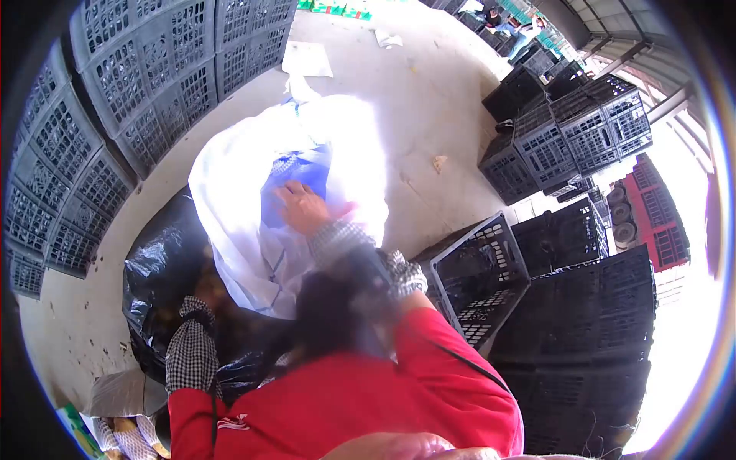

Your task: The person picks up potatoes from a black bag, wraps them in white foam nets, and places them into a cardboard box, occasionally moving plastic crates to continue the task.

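A large white sack (238, 176) with a blue printed patch (316, 167) lies in front of me, its right side washed out by glare. My right hand (304, 208) rests on the blue patch with its fingers apart, holding nothing that I can see. To the left and below, a shiny black plastic bag (153, 264) lies partly under the sack. My left hand (208, 290) is in dark shadow at the black bag, close to the sack's lower edge; its fingers are hidden. Checked sleeve covers are on both forearms.
Tall stacks of grey plastic crates (146, 69) line the left. An open black crate (479, 276) stands close on my right, with more black crates (575, 322) beside it. Further crates (583, 130) and people (525, 34) are farther back. Items in white netting (126, 437) sit lower left.
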A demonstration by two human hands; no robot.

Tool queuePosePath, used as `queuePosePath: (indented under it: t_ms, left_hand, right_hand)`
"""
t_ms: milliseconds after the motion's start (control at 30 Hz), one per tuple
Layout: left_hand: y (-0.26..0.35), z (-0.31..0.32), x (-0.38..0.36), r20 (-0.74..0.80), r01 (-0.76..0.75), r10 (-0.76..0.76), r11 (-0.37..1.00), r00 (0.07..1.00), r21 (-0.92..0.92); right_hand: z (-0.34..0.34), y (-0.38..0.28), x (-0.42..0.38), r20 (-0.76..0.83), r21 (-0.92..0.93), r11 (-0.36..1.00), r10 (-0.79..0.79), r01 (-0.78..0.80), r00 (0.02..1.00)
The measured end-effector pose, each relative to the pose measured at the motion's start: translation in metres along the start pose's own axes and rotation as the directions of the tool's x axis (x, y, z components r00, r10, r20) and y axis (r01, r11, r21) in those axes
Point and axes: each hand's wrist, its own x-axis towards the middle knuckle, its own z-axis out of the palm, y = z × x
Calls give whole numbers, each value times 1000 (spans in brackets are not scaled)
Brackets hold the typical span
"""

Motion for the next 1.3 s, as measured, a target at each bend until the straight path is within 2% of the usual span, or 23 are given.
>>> queuePosePath:
  t_ms: [33, 100, 167, 233, 367, 400, 467, 500, 567, 600, 667, 733, 767, 800, 833, 867, 900, 933, 967, 1067, 1100, 1200, 1300]
  left_hand:
    - [-28, 10, 8, -6, -29, 29, 999, 1000, -43]
    - [-89, 34, 19, 30, -142, 148, 981, 989, -132]
    - [-82, 28, 11, 133, 35, -29, 998, 991, -46]
    - [8, -9, -33, 209, 453, -509, 852, 835, 263]
    - [57, -28, -62, 210, 208, -168, 961, 963, -184]
    - [47, -25, -67, 159, 122, -72, 934, 985, -336]
    - [-35, -4, -87, -129, -189, 154, 925, 980, -331]
    - [5, -17, -92, 74, 158, -168, 570, 983, -806]
    - [98, -53, -118, 118, 156, -238, 147, 964, -977]
    - [80, -57, -118, 195, 225, -234, 109, 953, -968]
    - [98, -62, -119, 71, 83, -374, 14, 925, -996]
    - [86, -59, -114, -9, -43, -370, -84, 929, -996]
    - [81, -59, -111, -38, -53, -326, -37, 945, -998]
    - [62, -50, -97, -89, -18, -414, 173, 906, -985]
    - [57, -50, -92, -238, -12, -348, 544, 907, -839]
    - [56, -49, -87, -342, -4, -225, 830, 912, -557]
    - [44, -49, -84, -264, 9, -47, 990, 963, -144]
    - [32, -47, -81, -109, -48, 83, 955, 991, 294]
    - [23, -43, -78, 94, -164, 136, 734, 986, 659]
    - [6, -35, -83, 246, 20, -258, 727, 934, 686]
    - [5, -37, -84, 249, 73, -329, 723, 911, 686]
    - [5, -39, -83, 218, 166, -387, 746, 896, 645]
    - [24, -30, -65, 78, 229, -309, 832, 948, 506]
  right_hand:
    - [3, 6, 1, 201, -122, 992, 70, -46, 977]
    - [3, 11, 3, 535, -373, 926, 262, -54, 803]
    - [-5, 1, 4, 553, -398, 917, 256, -18, 793]
    - [3, 5, 1, 557, -406, 913, 213, 40, 803]
    - [5, 10, 9, 720, -497, 850, 291, 175, 630]
    - [-6, 10, 3, 704, -494, 852, 275, 173, 655]
    - [-12, 4, -3, 652, -450, 878, 199, 162, 732]
    - [-15, -1, -5, 600, -399, 905, 134, 149, 789]
    - [-21, -24, -8, 426, -171, 980, -17, 99, 904]
    - [-25, -42, -8, 337, 13, 997, -82, 82, 938]
    - [-28, -78, -20, 192, 404, 913, -143, 55, 971]
    - [-34, -110, -39, 192, 507, 846, -297, 165, 935]
    - [-32, -117, -43, 153, 505, 826, -372, 251, 915]
    - [-30, -121, -46, 105, 491, 804, -437, 335, 893]
    - [-26, -121, -49, 112, 491, 803, -444, 339, 889]
    - [-24, -116, -48, 119, 504, 816, -390, 283, 913]
    - [-18, -112, -48, 126, 508, 830, -334, 229, 934]
    - [-14, -110, -47, 133, 511, 842, -276, 173, 952]
    - [-15, -108, -44, 72, 540, 826, -237, 162, 969]
    - [-14, -95, -39, 158, 567, 822, -46, -52, 986]
    - [-15, -94, -38, 142, 582, 812, -46, -46, 989]
    - [-17, -95, -36, 113, 621, 782, -39, -40, 993]
    - [-17, -98, -33, 125, 652, 756, -33, -57, 992]
